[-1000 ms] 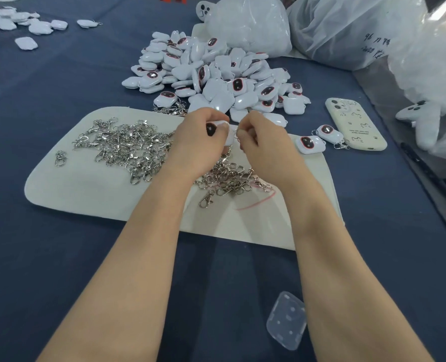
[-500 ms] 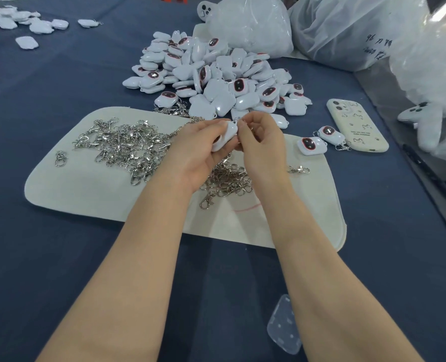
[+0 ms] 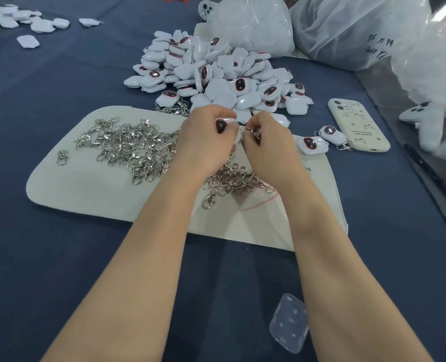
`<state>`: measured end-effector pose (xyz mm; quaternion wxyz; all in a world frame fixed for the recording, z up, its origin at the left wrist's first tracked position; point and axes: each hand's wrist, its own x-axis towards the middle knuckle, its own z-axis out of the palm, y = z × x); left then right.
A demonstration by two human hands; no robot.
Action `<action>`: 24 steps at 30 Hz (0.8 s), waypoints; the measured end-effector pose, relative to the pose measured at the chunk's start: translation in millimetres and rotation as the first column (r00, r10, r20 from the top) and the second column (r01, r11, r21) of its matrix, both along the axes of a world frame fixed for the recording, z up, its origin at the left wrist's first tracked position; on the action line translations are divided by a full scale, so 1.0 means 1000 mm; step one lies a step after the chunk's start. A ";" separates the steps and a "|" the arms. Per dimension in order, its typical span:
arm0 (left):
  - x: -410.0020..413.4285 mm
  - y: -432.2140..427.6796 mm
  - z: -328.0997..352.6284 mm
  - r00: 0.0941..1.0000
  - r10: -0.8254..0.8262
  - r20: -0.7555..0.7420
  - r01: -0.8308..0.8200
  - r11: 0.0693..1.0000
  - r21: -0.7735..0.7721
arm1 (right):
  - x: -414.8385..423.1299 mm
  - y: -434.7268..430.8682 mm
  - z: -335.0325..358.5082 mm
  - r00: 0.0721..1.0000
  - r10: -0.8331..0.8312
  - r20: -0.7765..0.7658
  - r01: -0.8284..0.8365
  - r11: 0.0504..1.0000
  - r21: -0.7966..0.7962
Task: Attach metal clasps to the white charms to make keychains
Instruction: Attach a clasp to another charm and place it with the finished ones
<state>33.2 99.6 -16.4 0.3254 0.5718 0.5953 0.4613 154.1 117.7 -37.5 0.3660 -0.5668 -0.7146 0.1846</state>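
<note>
One broad blue surface [image 3: 60,257] is carrying a pale mat [image 3: 86,194]. Just beyond the mat's far edge a pile of white charms [image 3: 216,74] is lying heaped, and on the mat's left half a tangle of metal clasps [image 3: 138,150] is spreading. Above the mat's far edge the left hand [image 3: 203,147] is grasping one charm [image 3: 224,122] in its grip (dark face turned up), while the right hand [image 3: 271,152] is pinching a clasp [image 3: 252,131] in its grip, touching that charm's edge.
</note>
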 end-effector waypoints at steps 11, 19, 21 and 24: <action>0.000 0.003 -0.009 0.881 -0.010 0.473 0.047 0.997 -0.068 | -0.012 -0.005 0.001 0.788 -0.052 -0.614 0.026 0.998 -0.051; -0.002 0.002 -0.003 0.589 0.014 0.808 0.229 0.956 -0.183 | -0.013 -0.008 0.003 0.769 0.013 -0.639 0.006 1.000 0.028; -0.003 0.002 -0.001 0.542 0.043 0.839 0.252 0.944 -0.211 | -0.011 -0.008 0.004 0.794 0.030 -0.608 -0.003 0.999 0.046; -0.004 0.002 -0.001 0.592 0.073 0.803 0.204 0.950 -0.237 | -0.005 -0.007 0.005 0.909 0.045 -0.415 -0.011 0.997 0.083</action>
